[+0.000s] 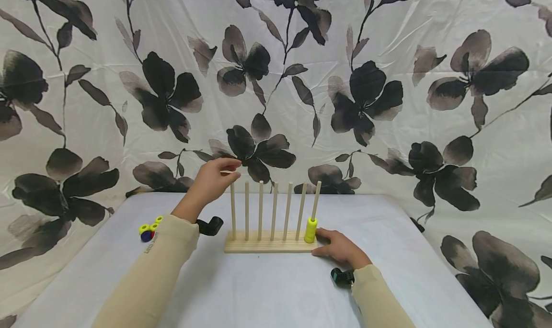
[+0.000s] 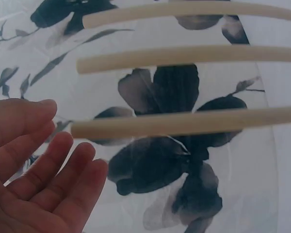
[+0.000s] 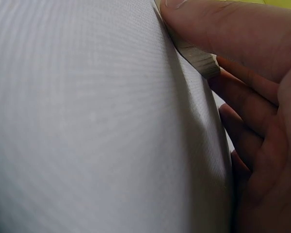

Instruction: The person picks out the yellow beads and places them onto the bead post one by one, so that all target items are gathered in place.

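A wooden peg rack [image 1: 271, 246] stands on the table, a row of several upright pegs rising from its flat base. Yellow rings [image 1: 310, 231] are stacked on its rightmost peg; the other pegs carry nothing. My left hand [image 1: 214, 177] is beside the top of the leftmost peg [image 1: 233, 215]. In the left wrist view its fingers [image 2: 82, 194] are loosely bent, a little apart from the nearest peg tip [image 2: 87, 129], and hold nothing. My right hand [image 1: 340, 246] grips the rack's right end; the right wrist view shows the base's corner [image 3: 199, 59] between thumb and fingers.
On the left of the white-covered table [image 1: 267, 289] lies a small group of loose pieces: yellow rings [image 1: 144, 228], a dark blue piece [image 1: 146, 236] and a bit of red, partly behind the left sleeve [image 1: 155, 265]. A flower-patterned cloth [image 1: 310, 117] hangs behind.
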`<state>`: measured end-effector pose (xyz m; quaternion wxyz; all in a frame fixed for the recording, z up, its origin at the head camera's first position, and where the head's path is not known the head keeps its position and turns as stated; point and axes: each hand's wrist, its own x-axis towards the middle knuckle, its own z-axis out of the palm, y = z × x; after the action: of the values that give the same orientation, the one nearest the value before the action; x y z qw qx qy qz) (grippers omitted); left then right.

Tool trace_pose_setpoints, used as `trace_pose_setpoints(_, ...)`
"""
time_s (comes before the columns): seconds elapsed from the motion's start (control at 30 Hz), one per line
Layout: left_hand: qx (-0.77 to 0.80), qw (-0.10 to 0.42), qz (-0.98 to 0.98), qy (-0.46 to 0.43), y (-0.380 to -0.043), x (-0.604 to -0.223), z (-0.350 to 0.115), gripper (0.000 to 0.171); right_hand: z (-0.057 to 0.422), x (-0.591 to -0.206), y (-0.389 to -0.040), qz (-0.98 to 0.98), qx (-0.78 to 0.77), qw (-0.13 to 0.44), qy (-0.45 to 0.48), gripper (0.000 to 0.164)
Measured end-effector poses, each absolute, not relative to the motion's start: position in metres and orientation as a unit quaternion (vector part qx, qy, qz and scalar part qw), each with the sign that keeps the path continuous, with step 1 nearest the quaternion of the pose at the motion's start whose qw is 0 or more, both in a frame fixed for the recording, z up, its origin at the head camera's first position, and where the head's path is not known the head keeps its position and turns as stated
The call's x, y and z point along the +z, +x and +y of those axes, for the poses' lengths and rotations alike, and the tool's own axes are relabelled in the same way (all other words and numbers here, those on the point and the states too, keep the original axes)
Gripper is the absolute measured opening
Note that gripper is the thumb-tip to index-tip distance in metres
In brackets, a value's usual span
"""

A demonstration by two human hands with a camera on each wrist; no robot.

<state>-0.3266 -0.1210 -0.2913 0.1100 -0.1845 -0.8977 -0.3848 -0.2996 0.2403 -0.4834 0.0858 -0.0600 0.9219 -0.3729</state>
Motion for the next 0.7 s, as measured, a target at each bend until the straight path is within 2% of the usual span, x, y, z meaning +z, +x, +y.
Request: trace_pose_setpoints(0.7, -0.379, 0.142, -0.905, -0.130, -0.332, -0.327, -0.162, 0.043, 0.241, -0.481, -0.299, 0.924, -0.365, 0.085, -0.069, 0.075)
